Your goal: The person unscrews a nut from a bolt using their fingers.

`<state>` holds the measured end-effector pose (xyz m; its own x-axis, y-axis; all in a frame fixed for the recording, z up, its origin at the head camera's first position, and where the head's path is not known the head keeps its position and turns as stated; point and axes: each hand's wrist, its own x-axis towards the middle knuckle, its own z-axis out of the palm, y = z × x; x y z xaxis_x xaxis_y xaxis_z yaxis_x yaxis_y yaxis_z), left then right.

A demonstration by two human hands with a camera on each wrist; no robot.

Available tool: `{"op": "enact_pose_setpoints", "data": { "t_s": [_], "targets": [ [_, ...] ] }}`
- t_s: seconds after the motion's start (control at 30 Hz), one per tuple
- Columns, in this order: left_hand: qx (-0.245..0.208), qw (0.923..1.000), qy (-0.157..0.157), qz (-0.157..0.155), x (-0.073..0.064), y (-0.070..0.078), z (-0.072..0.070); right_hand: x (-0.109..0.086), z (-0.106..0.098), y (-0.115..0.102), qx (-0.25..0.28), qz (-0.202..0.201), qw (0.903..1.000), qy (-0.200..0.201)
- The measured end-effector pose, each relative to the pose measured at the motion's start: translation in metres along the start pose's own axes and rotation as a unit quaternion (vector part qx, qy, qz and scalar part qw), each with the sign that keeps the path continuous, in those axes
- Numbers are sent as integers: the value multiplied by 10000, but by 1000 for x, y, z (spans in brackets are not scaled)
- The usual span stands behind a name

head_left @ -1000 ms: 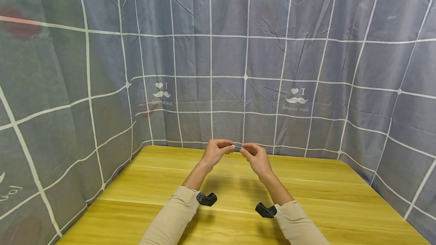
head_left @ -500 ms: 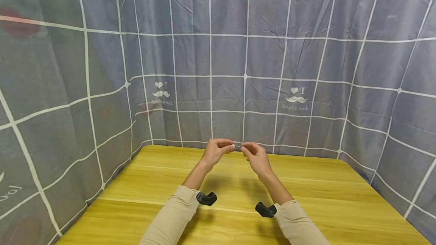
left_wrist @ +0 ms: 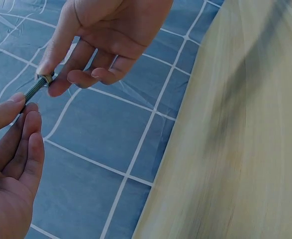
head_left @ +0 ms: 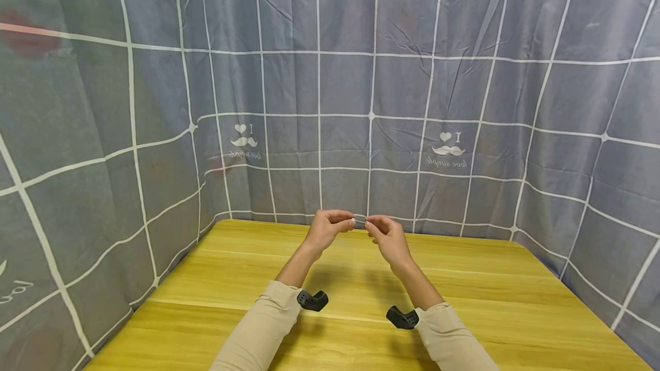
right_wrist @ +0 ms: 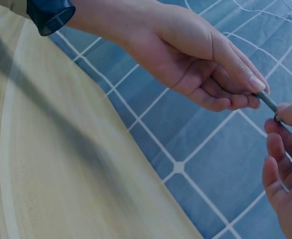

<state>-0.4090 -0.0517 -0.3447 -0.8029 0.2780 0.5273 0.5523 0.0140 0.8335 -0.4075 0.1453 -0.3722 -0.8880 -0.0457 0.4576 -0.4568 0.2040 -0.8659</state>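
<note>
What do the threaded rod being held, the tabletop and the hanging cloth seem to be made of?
The threaded rod looks like metal, perhaps steel: dull grey, with ridged threads. The tabletop seems wood or wood-look laminate, smooth, with streaky grain; I can't tell which. The hanging cloth looks like thin fabric, possibly polyester, given its creases and slight sheen.
</note>
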Motion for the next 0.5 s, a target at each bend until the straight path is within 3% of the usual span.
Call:
{"op": "enact_pose_setpoints", "data": {
  "t_s": [0.5],
  "targets": [
    [94,9999,-17,87,0,2,1,0,0,-1,36,-8,9997,239]
  ]
}}
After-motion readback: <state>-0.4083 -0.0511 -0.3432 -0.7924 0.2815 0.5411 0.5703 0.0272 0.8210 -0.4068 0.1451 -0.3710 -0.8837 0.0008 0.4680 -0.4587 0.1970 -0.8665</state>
